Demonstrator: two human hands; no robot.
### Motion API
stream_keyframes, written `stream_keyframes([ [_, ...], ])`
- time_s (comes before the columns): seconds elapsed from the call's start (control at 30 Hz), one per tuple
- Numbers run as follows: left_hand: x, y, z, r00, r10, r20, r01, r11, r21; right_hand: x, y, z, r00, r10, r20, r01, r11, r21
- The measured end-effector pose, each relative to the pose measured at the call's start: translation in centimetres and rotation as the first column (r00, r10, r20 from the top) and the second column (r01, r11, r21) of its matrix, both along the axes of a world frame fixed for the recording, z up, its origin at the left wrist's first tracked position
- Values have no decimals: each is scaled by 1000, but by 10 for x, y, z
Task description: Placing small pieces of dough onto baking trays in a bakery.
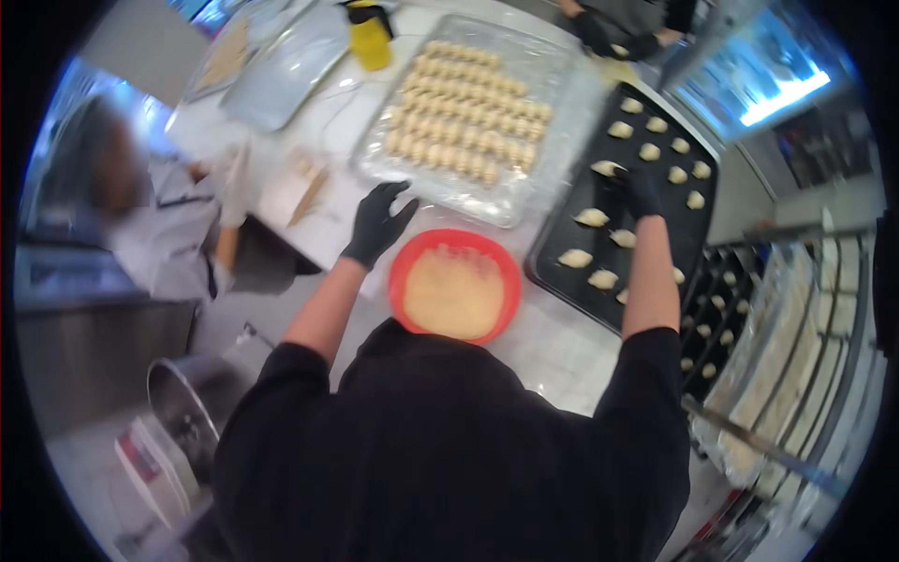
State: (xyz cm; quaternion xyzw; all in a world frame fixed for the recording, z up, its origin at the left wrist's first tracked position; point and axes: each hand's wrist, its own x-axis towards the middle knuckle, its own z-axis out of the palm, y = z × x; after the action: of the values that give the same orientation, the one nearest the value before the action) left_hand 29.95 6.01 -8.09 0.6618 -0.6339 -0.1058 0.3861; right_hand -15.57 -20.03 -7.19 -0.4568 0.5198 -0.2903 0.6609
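My left hand (380,223), in a black glove, has its fingers stretched out and apart near the tray corner, just beyond the rim of a red bowl (398,290). Pale yellow, crumbly-looking powder (454,292) lies in that bowl. My right hand (642,192), also black-gloved, is over a black baking tray (559,273). Its fingertips are close beside a shaped dough piece (609,169), but black glove against black tray hides whether they grip it. Several other pale dough pieces (590,217) with pointed ends lie spaced out on this tray.
A plastic-covered tray (506,208) holds rows of small dough pieces (468,112). Behind it are a yellow jug (371,45) and a metal tray (281,80). A co-worker (169,206) stands left; another person's gloved hands (623,39) are at the far side. A loaded rack (777,375) stands right.
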Motion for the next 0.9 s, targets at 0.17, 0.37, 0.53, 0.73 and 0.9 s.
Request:
stream_keyframes([
  [0.17,46,-60,-24,968,226,-110,-213,970,117,9,27,48,880,-71,-469,-123,921,-369],
  [0.37,83,-159,-67,952,279,124,-305,879,367,24,110,-33,705,-305,-640,-309,680,-665],
  [0.53,79,-187,-81,966,152,211,-237,849,472,131,271,2,901,284,-328,-422,396,-815],
  [0.73,140,-177,-106,977,28,211,-135,847,514,164,331,10,912,243,-331,-410,558,-722],
  [0.9,105,-147,-88,990,102,101,-108,993,53,156,331,35,922,262,-283,-374,788,-488],
])
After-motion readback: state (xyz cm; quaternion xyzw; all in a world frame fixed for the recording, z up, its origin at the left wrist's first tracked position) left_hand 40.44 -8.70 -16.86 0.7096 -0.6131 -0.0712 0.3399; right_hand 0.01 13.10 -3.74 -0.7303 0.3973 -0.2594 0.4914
